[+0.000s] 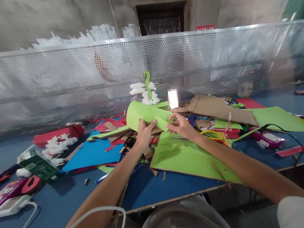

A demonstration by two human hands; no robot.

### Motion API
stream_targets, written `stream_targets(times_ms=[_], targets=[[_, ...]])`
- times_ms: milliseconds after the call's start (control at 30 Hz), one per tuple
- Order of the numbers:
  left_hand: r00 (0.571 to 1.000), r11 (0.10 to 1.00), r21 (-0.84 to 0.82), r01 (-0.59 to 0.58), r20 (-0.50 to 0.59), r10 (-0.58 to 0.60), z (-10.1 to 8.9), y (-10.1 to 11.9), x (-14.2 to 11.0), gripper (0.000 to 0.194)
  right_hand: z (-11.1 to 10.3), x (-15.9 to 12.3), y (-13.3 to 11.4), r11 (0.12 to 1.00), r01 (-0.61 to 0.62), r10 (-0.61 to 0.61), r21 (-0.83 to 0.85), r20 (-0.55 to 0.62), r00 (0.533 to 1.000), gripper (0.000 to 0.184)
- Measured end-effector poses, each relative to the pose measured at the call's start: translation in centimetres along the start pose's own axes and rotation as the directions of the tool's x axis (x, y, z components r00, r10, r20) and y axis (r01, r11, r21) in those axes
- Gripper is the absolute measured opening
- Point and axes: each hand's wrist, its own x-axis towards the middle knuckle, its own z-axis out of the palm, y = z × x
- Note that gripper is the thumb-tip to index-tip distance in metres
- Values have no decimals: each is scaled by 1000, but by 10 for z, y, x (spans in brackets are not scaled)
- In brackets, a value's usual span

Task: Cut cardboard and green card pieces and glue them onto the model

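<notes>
A curled sheet of light green paper [143,113] is raised above the littered table, its left part bent over into a roll. My left hand [144,132] pinches its lower edge, thumb pointing right. At the right end of the sheet, my right hand [180,125] is closed with thumb and fingertips on the paper's corner. Below my hands lies a larger green sheet [188,159] with a brown edge. Scissors with yellow handles [213,135] rest beside my right forearm.
A metal mesh screen [83,74] runs along the back of the blue table [69,201]. Blue card [95,153], a green box [37,164] and a red piece [58,134] lie left. Cardboard [218,109] and a purple device [268,139] lie right. A white cable [102,209] crosses near my left forearm.
</notes>
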Motion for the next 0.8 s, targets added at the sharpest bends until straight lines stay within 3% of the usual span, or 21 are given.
stream_targets(times_ms=[67, 133, 200, 267, 333, 433, 567, 667, 733, 800], targets=[[1000, 999, -33, 2, 13, -2, -10, 5, 7, 55, -14, 0, -4, 992, 56, -46, -116, 85, 995, 35], [999, 999, -45, 18, 42, -16, -18, 12, 13, 62, -31, 0, -7, 905, 153, -56, -396, 246, 968, 30], [996, 999, -49, 22, 83, -18, -25, 20, 16, 68, -45, 0, -9, 751, 228, 72, -620, 419, 905, 28], [993, 999, -44, -1, 122, 7, -29, 29, 18, 72, -54, -1, -11, 644, 259, 210, -720, 492, 845, 33], [987, 998, -58, -5, 162, 14, -31, 40, 18, 77, -56, -1, -11, 587, 275, 277, -761, 508, 815, 36], [966, 996, -83, 31, 259, -8, -33, 56, 15, 82, -52, -3, -11, 510, 319, 292, -799, 510, 809, 43], [943, 990, -137, 31, 332, 16, -45, 77, 11, 77, -54, -6, -8, 435, 286, 266, -854, 426, 865, 47], [922, 986, -158, 50, 387, 15, -59, 87, 12, 70, -60, -2, -3, 469, 216, 226, -857, 352, 908, 39], [897, 990, -91, 105, 438, -55, -67, 87, 16, 65, -64, 4, 0, 621, 137, 168, -772, 301, 939, 37], [849, 977, 71, 199, 485, -208, -72, 81, 20, 60, -68, 9, 2, 850, 10, 117, -527, 207, 971, 39]])
